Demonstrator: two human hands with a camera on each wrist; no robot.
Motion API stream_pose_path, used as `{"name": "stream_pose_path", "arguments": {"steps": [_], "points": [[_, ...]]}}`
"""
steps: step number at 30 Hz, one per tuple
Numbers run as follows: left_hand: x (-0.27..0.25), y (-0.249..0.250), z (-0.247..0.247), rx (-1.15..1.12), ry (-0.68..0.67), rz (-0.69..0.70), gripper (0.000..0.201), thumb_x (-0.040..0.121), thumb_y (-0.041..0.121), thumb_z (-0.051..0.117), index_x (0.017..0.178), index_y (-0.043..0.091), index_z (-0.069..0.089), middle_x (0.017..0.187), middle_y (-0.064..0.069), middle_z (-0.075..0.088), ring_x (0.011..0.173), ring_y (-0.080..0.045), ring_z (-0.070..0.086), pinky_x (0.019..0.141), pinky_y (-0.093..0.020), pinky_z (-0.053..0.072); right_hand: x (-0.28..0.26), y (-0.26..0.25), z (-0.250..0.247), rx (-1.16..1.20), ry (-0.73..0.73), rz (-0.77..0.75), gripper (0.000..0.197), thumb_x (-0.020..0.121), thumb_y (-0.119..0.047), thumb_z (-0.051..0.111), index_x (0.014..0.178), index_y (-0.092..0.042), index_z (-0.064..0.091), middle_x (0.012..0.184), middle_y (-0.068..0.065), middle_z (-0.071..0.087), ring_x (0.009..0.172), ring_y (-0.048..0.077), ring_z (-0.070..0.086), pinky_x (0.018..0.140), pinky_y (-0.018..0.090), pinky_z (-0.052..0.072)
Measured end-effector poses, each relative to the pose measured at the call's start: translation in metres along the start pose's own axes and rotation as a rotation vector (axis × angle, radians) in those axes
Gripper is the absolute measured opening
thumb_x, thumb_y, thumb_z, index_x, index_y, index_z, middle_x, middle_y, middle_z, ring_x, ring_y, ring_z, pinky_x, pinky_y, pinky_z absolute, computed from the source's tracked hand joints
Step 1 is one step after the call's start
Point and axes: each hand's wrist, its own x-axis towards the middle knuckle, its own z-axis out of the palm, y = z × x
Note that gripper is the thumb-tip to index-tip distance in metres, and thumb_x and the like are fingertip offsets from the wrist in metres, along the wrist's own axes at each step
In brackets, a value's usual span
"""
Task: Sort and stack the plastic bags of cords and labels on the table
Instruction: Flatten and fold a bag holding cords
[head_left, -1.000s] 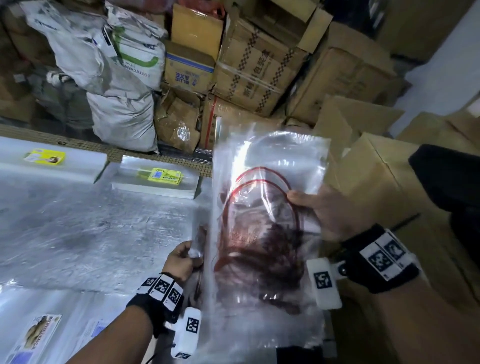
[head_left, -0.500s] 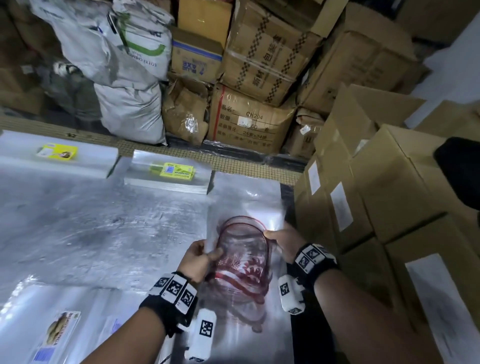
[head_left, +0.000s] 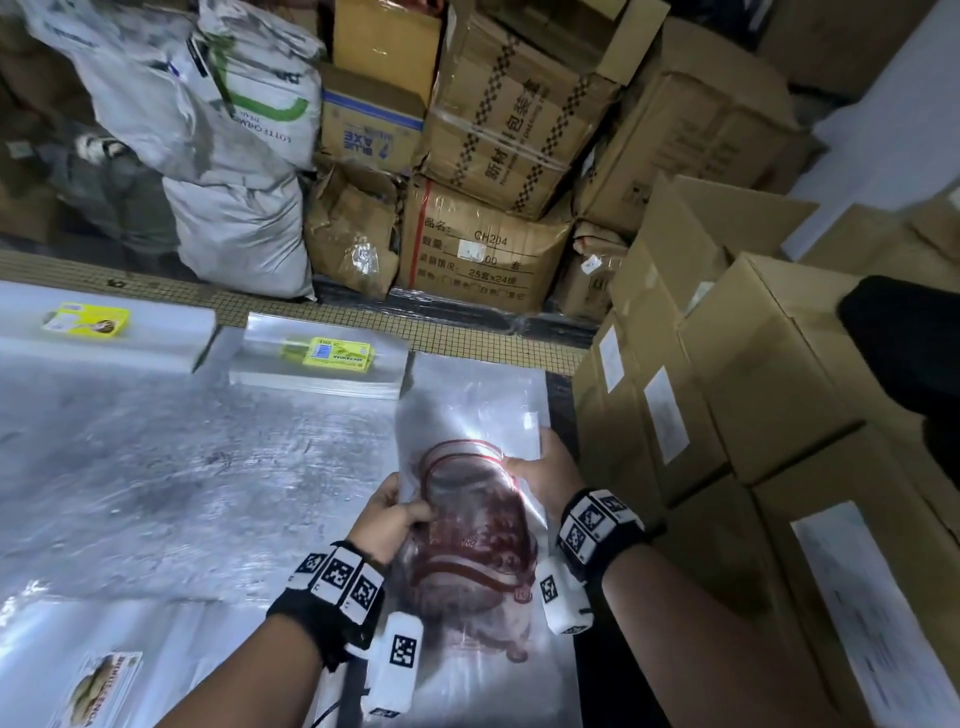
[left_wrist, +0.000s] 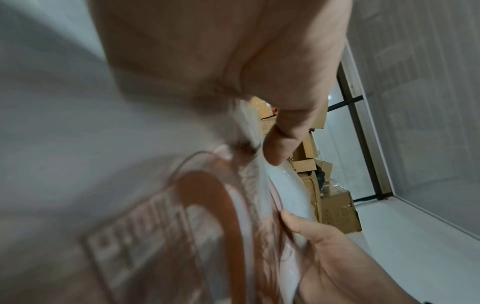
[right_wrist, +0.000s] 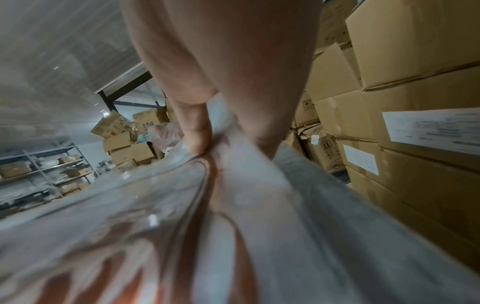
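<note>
A clear plastic bag of dark red cords (head_left: 470, 525) lies flat near the right edge of the silver table (head_left: 156, 467). My left hand (head_left: 395, 512) pinches its left edge, thumb on top, and my right hand (head_left: 545, 467) grips its right edge. In the left wrist view the thumb (left_wrist: 275, 148) presses the bag (left_wrist: 182, 226), with the right hand (left_wrist: 337, 257) opposite. In the right wrist view the thumb (right_wrist: 197, 131) pinches the film over the cords (right_wrist: 215, 185). Two stacks of clear bags with yellow labels (head_left: 327, 353) (head_left: 85, 319) sit at the table's far edge.
Cardboard boxes (head_left: 727, 389) stand tight against the table's right side. More boxes (head_left: 488, 130) and white sacks (head_left: 228, 156) pile up behind the far edge. Another labelled bag (head_left: 98, 686) lies at the near left corner.
The cord bag was held up in the air a second ago. Both hands have brought it down flat onto the table's right side, and my view has tilted down with it.
</note>
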Motion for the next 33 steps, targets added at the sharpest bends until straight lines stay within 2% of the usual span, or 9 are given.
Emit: {"name": "stream_pose_path", "arguments": {"steps": [2, 6, 12, 16, 18, 21, 26, 30, 33], "points": [[0.002, -0.001, 0.003, -0.003, 0.003, -0.002, 0.033, 0.081, -0.022, 0.05, 0.095, 0.007, 0.057, 0.071, -0.015, 0.068, 0.066, -0.03, 0.064, 0.058, -0.034, 0.052, -0.004, 0.0, 0.002, -0.051, 0.034, -0.001, 0.036, 0.089, -0.013, 0.07, 0.118, -0.018, 0.048, 0.106, -0.009, 0.057, 0.1, 0.011, 0.057, 0.079, 0.019, 0.044], [0.004, -0.001, 0.006, 0.031, -0.009, 0.025, 0.035, 0.083, -0.022, 0.051, 0.093, 0.011, 0.052, 0.079, -0.016, 0.064, 0.067, -0.029, 0.061, 0.05, -0.03, 0.054, -0.008, 0.011, 0.007, -0.148, 0.065, -0.026, 0.055, 0.084, -0.031, 0.068, 0.131, -0.009, 0.052, 0.12, 0.005, 0.065, 0.112, 0.024, 0.062, 0.096, 0.036, 0.05], [0.005, -0.005, -0.001, 0.058, -0.045, 0.018, 0.042, 0.08, -0.022, 0.057, 0.102, 0.013, 0.051, 0.098, -0.022, 0.06, 0.084, -0.034, 0.059, 0.074, -0.043, 0.052, -0.017, 0.033, 0.009, -0.212, 0.079, -0.042, 0.071, 0.067, -0.041, 0.059, 0.135, -0.021, 0.052, 0.128, 0.0, 0.063, 0.117, 0.021, 0.059, 0.103, 0.043, 0.048], [0.005, -0.005, -0.006, 0.075, -0.053, 0.02, 0.053, 0.078, -0.028, 0.05, 0.109, 0.015, 0.055, 0.096, -0.022, 0.06, 0.085, -0.034, 0.057, 0.071, -0.042, 0.051, -0.026, 0.036, 0.006, -0.297, 0.198, 0.016, 0.036, 0.082, -0.052, 0.057, 0.097, -0.02, 0.06, 0.092, -0.002, 0.066, 0.09, 0.022, 0.063, 0.083, 0.035, 0.051], [0.006, -0.003, -0.009, 0.064, -0.059, 0.015, 0.057, 0.077, -0.03, 0.049, 0.111, 0.016, 0.057, 0.093, -0.02, 0.061, 0.085, -0.033, 0.057, 0.07, -0.039, 0.051, -0.037, 0.036, 0.003, -0.282, 0.163, 0.051, 0.039, 0.091, -0.044, 0.059, 0.067, -0.016, 0.047, 0.063, -0.002, 0.048, 0.064, 0.02, 0.049, 0.063, 0.029, 0.038], [0.008, -0.002, -0.015, 0.013, -0.039, -0.03, 0.058, 0.078, -0.029, 0.049, 0.113, 0.016, 0.06, 0.082, -0.011, 0.06, 0.077, -0.027, 0.056, 0.068, -0.033, 0.048, -0.046, 0.045, -0.001, -0.198, 0.108, 0.107, 0.047, 0.091, -0.031, 0.061, 0.056, -0.018, 0.033, 0.052, 0.0, 0.031, 0.053, 0.021, 0.038, 0.058, 0.031, 0.029], [0.016, 0.002, -0.027, -0.079, -0.082, -0.124, 0.067, 0.066, -0.014, 0.068, 0.123, 0.02, 0.06, 0.093, -0.017, 0.066, 0.084, -0.032, 0.057, 0.075, -0.045, 0.047, -0.053, 0.039, -0.003, 0.124, -0.007, 0.358, 0.072, 0.069, -0.074, 0.065, 0.091, -0.006, 0.073, 0.089, 0.012, 0.075, 0.09, 0.034, 0.071, 0.085, 0.043, 0.057], [0.01, 0.01, -0.025, -0.032, -0.079, -0.141, 0.057, 0.071, -0.012, 0.067, 0.121, 0.012, 0.056, 0.101, -0.024, 0.064, 0.089, -0.032, 0.053, 0.071, -0.041, 0.045, -0.059, 0.04, -0.008, 0.383, -0.11, 0.432, 0.034, 0.087, -0.041, 0.067, 0.087, -0.009, 0.078, 0.096, 0.015, 0.075, 0.092, 0.031, 0.07, 0.087, 0.038, 0.053], [0.004, 0.014, -0.021, -0.073, -0.038, -0.154, 0.035, 0.085, -0.02, 0.05, 0.11, 0.005, 0.054, 0.1, -0.025, 0.062, 0.085, -0.033, 0.059, 0.071, -0.039, 0.054, -0.062, 0.04, -0.002, 0.532, -0.119, 0.42, 0.038, 0.089, -0.036, 0.065, 0.106, -0.004, 0.076, 0.11, 0.019, 0.072, 0.105, 0.035, 0.067, 0.097, 0.044, 0.051]]}}
